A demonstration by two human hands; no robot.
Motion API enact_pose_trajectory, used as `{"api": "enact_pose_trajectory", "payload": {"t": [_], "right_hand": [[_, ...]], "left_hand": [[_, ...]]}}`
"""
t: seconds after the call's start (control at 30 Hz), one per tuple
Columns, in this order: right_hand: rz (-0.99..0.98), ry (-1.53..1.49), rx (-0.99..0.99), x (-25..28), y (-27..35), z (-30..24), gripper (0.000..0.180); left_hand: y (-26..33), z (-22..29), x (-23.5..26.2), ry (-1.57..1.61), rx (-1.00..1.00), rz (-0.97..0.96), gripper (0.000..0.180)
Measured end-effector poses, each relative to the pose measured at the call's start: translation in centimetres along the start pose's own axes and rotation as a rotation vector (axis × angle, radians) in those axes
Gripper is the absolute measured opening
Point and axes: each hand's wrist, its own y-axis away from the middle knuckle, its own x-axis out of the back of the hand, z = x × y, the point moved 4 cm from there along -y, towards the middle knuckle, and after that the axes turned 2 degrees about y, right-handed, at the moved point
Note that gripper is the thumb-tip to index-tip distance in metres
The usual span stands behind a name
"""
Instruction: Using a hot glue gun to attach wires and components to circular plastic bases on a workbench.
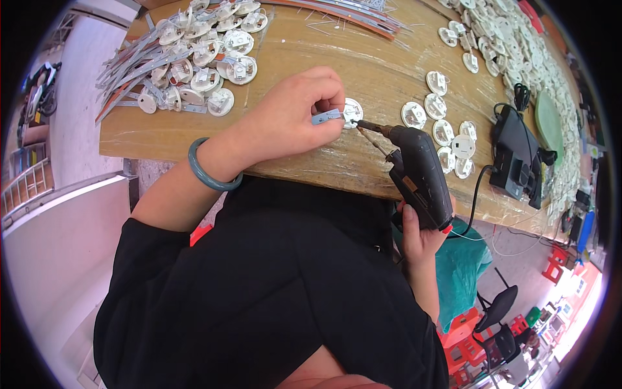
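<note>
My left hand [304, 117] pinches a short grey-blue strip [325, 117], its fingers closed beside a white round disc [352, 111] on the wooden table. My right hand [420, 235] grips the handle of a black soldering gun [422, 170] from below. The gun's dark tip reaches the edge of that disc, close to the strip; whether it touches cannot be made out. A thin solder feed tube runs below the tip. Several similar white discs [435, 106] with small parts on them lie right of the gun.
At the left a heap of white discs with long grey strips [139, 74] covers the table [285, 39]. More discs pile up along the far right [502, 39]. A black power box [512, 170] with cables stands at the right. A green bag [463, 272] hangs below the edge.
</note>
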Motion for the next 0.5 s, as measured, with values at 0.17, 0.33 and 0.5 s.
{"api": "enact_pose_trajectory", "payload": {"t": [0.17, 0.33, 0.5], "right_hand": [[0.004, -0.041, -0.004, 0.06, 0.02, 0.11, 0.047], [0.004, -0.034, -0.010, 0.00, 0.00, 0.00, 0.046], [0.006, -0.036, -0.006, -0.03, 0.03, -0.01, 0.046]], "left_hand": [[-0.03, 0.00, -0.17, 0.018, 0.013, -0.003, 0.014], [0.04, -0.08, -0.24, -0.001, 0.015, 0.001, 0.014], [0.09, 0.00, -0.26, -0.016, 0.020, 0.005, 0.014]]}}
